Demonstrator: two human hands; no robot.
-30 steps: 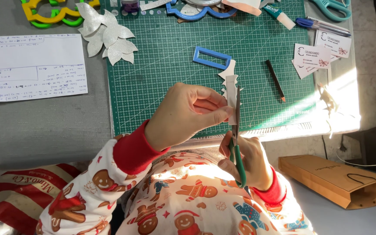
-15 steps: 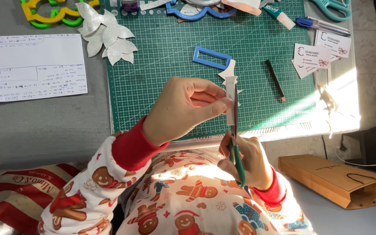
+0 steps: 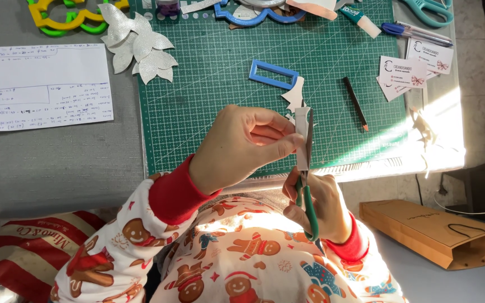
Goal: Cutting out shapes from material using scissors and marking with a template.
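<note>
**Paper strip under the scissors**

A narrow white paper strip (image 3: 302, 143) stands upright above the near edge of the green cutting mat (image 3: 214, 101) — pinched between thumb and fingers of the left hand (image 3: 242, 147). The right hand (image 3: 320, 206) is closed round green-handled scissors (image 3: 309, 185), blades running up along the strip. Beyond lie a blue rectangular frame (image 3: 273, 74), a dark pencil (image 3: 356, 104) and silver paper leaves (image 3: 138, 47).

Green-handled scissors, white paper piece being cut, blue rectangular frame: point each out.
Green-handled scissors (image 3: 309, 205): head view, on the green handle.
White paper piece (image 3: 302, 143): head view, on its strip beside the blade.
Blue rectangular frame (image 3: 273, 74): head view, on its lower bar.
</note>
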